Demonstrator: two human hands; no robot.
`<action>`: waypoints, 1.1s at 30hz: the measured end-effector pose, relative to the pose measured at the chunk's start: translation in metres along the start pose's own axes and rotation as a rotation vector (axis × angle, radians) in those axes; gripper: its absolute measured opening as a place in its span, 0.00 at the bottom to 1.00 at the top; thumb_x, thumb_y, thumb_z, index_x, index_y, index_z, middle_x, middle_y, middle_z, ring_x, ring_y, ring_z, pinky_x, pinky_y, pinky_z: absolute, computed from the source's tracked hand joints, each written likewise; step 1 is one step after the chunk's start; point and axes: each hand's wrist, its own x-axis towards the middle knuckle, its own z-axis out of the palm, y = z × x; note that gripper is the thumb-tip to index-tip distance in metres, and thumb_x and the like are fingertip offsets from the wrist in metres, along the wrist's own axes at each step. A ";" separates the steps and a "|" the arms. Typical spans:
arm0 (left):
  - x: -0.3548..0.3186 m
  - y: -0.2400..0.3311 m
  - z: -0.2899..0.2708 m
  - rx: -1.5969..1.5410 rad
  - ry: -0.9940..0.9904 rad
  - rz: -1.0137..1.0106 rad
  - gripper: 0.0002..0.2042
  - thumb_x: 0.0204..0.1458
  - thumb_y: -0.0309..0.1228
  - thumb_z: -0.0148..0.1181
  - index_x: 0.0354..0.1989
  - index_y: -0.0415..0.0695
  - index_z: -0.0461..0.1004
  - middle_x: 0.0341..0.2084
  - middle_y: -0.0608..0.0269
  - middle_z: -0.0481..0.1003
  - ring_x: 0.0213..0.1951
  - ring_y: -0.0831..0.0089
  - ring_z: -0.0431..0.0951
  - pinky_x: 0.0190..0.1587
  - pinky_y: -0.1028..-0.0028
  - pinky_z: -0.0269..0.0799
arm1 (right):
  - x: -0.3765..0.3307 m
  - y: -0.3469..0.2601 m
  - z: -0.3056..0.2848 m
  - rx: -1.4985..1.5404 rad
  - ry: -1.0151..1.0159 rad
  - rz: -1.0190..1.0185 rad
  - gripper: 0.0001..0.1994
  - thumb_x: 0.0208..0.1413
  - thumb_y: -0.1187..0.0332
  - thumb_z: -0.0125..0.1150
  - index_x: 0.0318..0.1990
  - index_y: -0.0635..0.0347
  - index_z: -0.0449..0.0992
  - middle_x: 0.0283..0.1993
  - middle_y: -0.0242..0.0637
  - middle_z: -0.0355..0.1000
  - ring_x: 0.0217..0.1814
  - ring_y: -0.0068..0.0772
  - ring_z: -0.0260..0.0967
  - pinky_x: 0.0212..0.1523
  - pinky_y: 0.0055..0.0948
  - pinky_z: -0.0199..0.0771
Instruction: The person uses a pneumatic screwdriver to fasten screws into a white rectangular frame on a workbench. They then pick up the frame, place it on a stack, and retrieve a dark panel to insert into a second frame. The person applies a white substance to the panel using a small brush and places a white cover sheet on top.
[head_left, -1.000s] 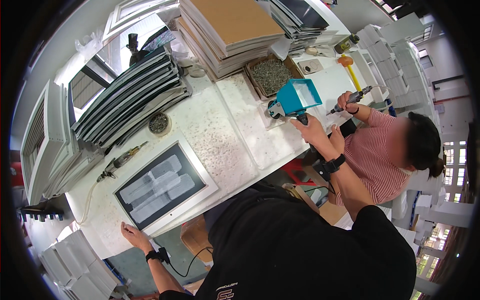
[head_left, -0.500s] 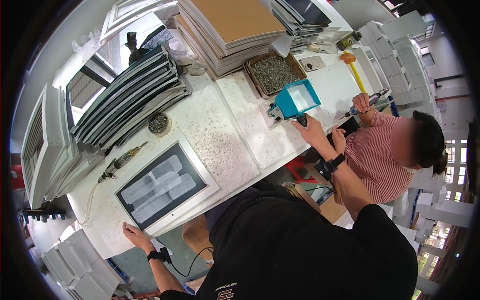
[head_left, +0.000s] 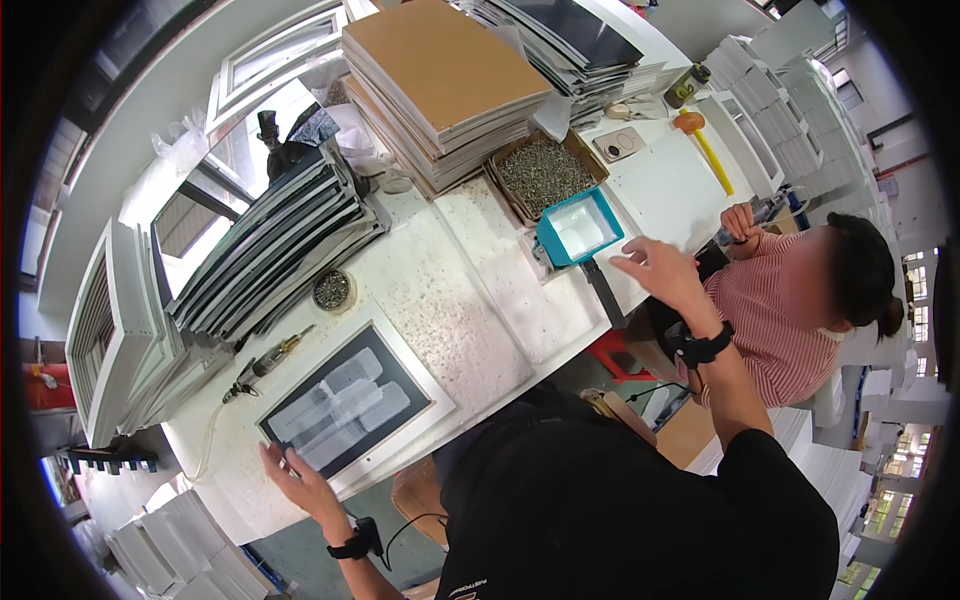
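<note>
My right hand (head_left: 662, 272) is empty, its fingers apart, just right of the black handle (head_left: 601, 290) of a teal open box (head_left: 583, 228) with white inside. This box sits on the worktable beside a carton of small metal parts. At the near left, my left hand (head_left: 303, 484) has its fingers spread by the lower left corner of a white frame (head_left: 400, 437). Whether its fingertips touch the frame I cannot tell. Inside the frame lies a dark panel (head_left: 416, 400) with overlapping whitish stripes (head_left: 340, 402) across it.
A power screwdriver (head_left: 265, 362) and a round tub of small metal parts (head_left: 332, 291) lie beyond the frame. Stacked dark panels (head_left: 270, 245), brown-topped boards (head_left: 445, 60) and the carton (head_left: 545, 172) line the back. A co-worker in a striped shirt (head_left: 755, 310) holds a tool at right.
My right hand has let go of the black handle and moved slightly right. My left hand's fingers have spread more by the frame's corner. The view has shifted somewhat.
</note>
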 end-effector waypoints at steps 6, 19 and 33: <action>0.002 0.246 0.086 -0.180 -0.440 0.626 0.28 0.66 0.28 0.55 0.73 0.33 0.60 0.70 0.37 0.63 0.72 0.44 0.61 0.74 0.57 0.55 | 0.079 -0.057 -0.063 0.129 0.307 -0.373 0.23 0.65 0.54 0.62 0.55 0.68 0.79 0.46 0.53 0.82 0.47 0.53 0.81 0.50 0.40 0.79; 0.084 0.349 0.277 -0.117 -0.314 0.780 0.29 0.64 0.35 0.56 0.66 0.22 0.64 0.67 0.26 0.62 0.70 0.36 0.62 0.71 0.51 0.61 | 0.241 -0.113 -0.046 0.052 0.268 -0.471 0.22 0.62 0.54 0.59 0.43 0.70 0.80 0.42 0.61 0.79 0.47 0.63 0.77 0.50 0.50 0.75; 0.084 0.357 0.274 -0.289 -0.416 0.694 0.32 0.63 0.35 0.58 0.69 0.25 0.60 0.68 0.25 0.61 0.70 0.33 0.61 0.70 0.49 0.59 | 0.227 -0.148 -0.101 0.750 0.266 -0.254 0.17 0.60 0.59 0.68 0.41 0.69 0.82 0.35 0.44 0.81 0.36 0.37 0.81 0.43 0.34 0.83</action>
